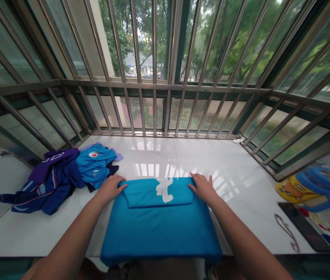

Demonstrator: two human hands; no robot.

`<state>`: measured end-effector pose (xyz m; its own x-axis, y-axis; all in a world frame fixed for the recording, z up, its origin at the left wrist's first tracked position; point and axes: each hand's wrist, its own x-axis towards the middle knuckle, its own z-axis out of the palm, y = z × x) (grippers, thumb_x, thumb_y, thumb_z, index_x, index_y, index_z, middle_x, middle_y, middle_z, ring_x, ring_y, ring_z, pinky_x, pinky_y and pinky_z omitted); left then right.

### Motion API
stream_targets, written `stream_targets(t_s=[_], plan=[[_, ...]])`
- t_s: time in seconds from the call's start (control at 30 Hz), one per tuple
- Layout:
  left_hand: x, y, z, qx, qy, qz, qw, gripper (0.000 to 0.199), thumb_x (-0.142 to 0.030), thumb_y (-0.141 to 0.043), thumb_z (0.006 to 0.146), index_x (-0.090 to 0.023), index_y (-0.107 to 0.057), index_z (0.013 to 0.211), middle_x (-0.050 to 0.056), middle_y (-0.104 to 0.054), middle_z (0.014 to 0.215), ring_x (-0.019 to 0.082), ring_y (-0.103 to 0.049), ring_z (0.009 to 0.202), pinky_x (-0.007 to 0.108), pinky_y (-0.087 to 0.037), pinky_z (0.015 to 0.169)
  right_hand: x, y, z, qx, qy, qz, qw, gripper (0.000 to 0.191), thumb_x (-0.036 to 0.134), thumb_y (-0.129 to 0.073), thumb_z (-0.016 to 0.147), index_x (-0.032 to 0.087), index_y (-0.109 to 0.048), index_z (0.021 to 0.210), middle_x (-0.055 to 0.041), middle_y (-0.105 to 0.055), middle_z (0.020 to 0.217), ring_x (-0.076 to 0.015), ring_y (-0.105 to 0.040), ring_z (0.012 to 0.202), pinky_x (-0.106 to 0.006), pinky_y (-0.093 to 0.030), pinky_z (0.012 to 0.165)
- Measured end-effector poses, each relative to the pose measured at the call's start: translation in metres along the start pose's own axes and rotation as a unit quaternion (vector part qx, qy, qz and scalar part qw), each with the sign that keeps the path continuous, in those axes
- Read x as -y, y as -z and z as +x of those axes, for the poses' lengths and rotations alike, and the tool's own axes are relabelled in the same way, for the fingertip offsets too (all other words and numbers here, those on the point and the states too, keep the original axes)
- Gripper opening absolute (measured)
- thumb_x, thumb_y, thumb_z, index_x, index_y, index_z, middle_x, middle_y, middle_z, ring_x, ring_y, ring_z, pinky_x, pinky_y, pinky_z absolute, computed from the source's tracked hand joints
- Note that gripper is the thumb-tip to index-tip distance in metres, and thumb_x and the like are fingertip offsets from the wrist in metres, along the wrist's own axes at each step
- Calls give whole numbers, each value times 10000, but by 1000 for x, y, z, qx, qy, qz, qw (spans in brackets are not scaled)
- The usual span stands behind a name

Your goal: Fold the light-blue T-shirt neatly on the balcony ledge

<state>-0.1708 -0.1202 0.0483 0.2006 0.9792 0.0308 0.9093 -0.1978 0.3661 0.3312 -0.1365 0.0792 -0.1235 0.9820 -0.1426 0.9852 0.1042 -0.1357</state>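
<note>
Blue garment (162, 231) part folded, clothes heap (55, 182) looks untouched
Garment's on the table (150, 155) right in front, far end doubled over, near half flat and drooping off the edge, so I'd call it midway. Left hand (113, 187) and right hand (204, 189) each look to be pinching a side of the fold; rumpled heap's off left, unfolded.

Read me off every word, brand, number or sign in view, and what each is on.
No text is legible.
Purple garment: white marking, partly folded away and too blurred to read.
Light-blue garment: round white badge with a red emblem; pale mark below it, too small to read.
Blue garment between the hands: white print, no letters discernible.
Yellow-and-blue mug: cartoon picture, no readable words.
Beyond the window bars: too small to read.
</note>
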Motion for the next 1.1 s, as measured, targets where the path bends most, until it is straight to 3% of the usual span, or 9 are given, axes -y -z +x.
stream_targets(t_s=[0.13, 0.27, 0.37, 0.47, 0.57, 0.63, 0.77, 0.87, 1.1], plan=[[-1, 17, 13, 66, 23, -18, 997, 260, -453, -683, 842, -214, -754, 917, 97, -787, 1002, 283, -732, 963, 358, -551, 865, -12, 18, 15, 48, 8, 15, 999, 339, 446, -672, 1005, 233, -737, 1260, -121, -734, 1274, -312, -643, 1227, -438, -448, 1046], [-8, 26, 34, 69, 20, -22, 997, 185, -382, -657, 856, -215, -736, 854, 73, -785, 940, 250, -728, 908, 315, -537, 814, -13, 25, 26, 52, 13, 17, 998, 245, 421, -689, 998, 225, -749, 1132, -85, -738, 1172, -255, -682, 1079, -300, -457, 816], [-19, 31, 40, 28, 28, -8, 999, 218, -340, -602, 898, -189, -743, 967, 112, -770, 1034, 271, -709, 1006, 354, -531, 912, -9, 31, 21, 5, 2, 2, 1000, 257, 357, -675, 1008, 217, -701, 1222, -122, -677, 1298, -289, -638, 1176, -316, -446, 836], [-42, 32, 23, -6, -11, -7, 1000, 283, -425, -604, 957, -194, -730, 1063, 111, -747, 1060, 280, -688, 1042, 384, -523, 953, -1, 33, 0, -29, 26, 1, 999, 212, 320, -651, 1027, 208, -673, 1206, -125, -670, 1270, -288, -628, 1172, -337, -447, 875], [-71, 25, -16, 47, -134, -18, 990, 267, -440, -717, 934, -241, -740, 1110, 77, -749, 1130, 276, -680, 1088, 374, -523, 961, 8, 25, -29, 1, 123, 21, 992, 235, 358, -732, 991, 227, -663, 1172, -80, -698, 1163, -251, -669, 1034, -320, -457, 844], [-83, 17, -42, 85, -170, 11, 982, 240, -366, -749, 926, -270, -746, 1147, 64, -745, 1229, 295, -670, 1152, 390, -517, 981, 13, 14, -45, 20, 163, 1, 986, 274, 334, -773, 958, 241, -660, 1190, -73, -701, 1156, -255, -677, 1003, -318, -461, 812], [-80, 2, -70, 94, -163, 78, 979, 200, -212, -591, 999, -278, -759, 1083, 51, -761, 1236, 311, -689, 1141, 415, -517, 973, 14, -10, -61, -8, 200, -72, 977, 107, 260, -628, 1045, 239, -686, 1132, -81, -710, 1108, -269, -669, 1006, -345, -474, 824], [-69, -3, -77, 68, -162, 83, 981, 290, -140, -523, 992, -297, -757, 1063, 32, -774, 1200, 295, -705, 1113, 396, -517, 966, 10, -20, -65, -51, 225, -81, 970, 177, 258, -552, 1081, 241, -706, 1167, -82, -718, 1099, -272, -656, 1001, -373, -484, 856], [-78, 10, -75, 91, -148, 109, 979, 287, -261, -468, 1046, -249, -734, 940, 78, -758, 997, 281, -711, 953, 394, -528, 869, 1, -1, -64, -34, 218, -9, 975, 318, 404, -509, 1108, 244, -733, 1267, -103, -730, 1143, -285, -672, 1045, -398, -519, 906]])
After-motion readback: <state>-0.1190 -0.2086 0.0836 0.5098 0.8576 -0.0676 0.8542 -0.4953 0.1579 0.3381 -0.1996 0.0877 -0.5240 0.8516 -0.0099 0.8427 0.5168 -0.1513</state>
